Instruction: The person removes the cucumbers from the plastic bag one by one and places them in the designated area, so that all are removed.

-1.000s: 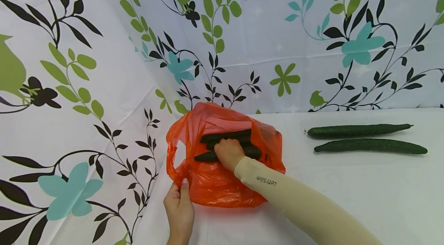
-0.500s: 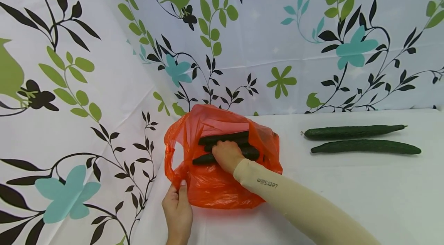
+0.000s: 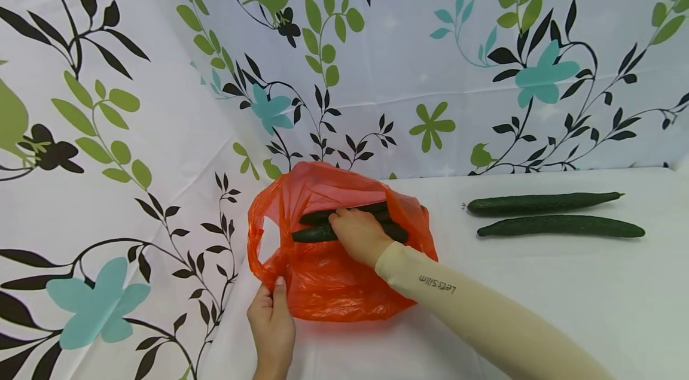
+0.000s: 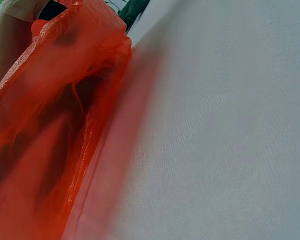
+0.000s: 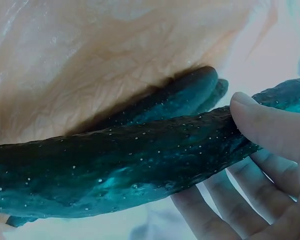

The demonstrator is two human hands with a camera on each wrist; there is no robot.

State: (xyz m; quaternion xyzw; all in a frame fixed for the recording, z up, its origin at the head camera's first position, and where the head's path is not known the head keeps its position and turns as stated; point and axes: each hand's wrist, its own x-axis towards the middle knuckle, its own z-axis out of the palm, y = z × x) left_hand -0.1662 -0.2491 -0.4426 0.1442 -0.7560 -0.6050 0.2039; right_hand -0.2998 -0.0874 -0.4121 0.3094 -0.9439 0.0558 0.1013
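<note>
A red plastic bag (image 3: pixel 344 293) lies with its mouth toward me, dark green cucumbers inside. My left hand (image 3: pixel 273 323) pinches the bag's edge below its left handle loop, thumb on top. Reaching into the mouth, my right hand (image 3: pixel 359 235) grips a cucumber (image 5: pixel 115 167). The right wrist view shows the thumb (image 5: pixel 270 125) over it and the fingers curled beneath. Behind it in that view lies another cucumber (image 5: pixel 170 97) against the bag's film. In the left wrist view, dark shapes show through the bag (image 4: pixel 65 60); the left hand is out of that view.
Two long cucumbers, a farther one (image 3: pixel 543 204) and a nearer one (image 3: pixel 560 225), lie side by side on the white-covered table (image 3: pixel 538 290) at right. A patterned cloth (image 3: pixel 409 57) with leaves and birds hangs behind and to the left.
My right hand and the front cucumber have shifted a little away from me inside the bag, and the hand now looks less bunched. My left hand keeps its hold on the bag.
</note>
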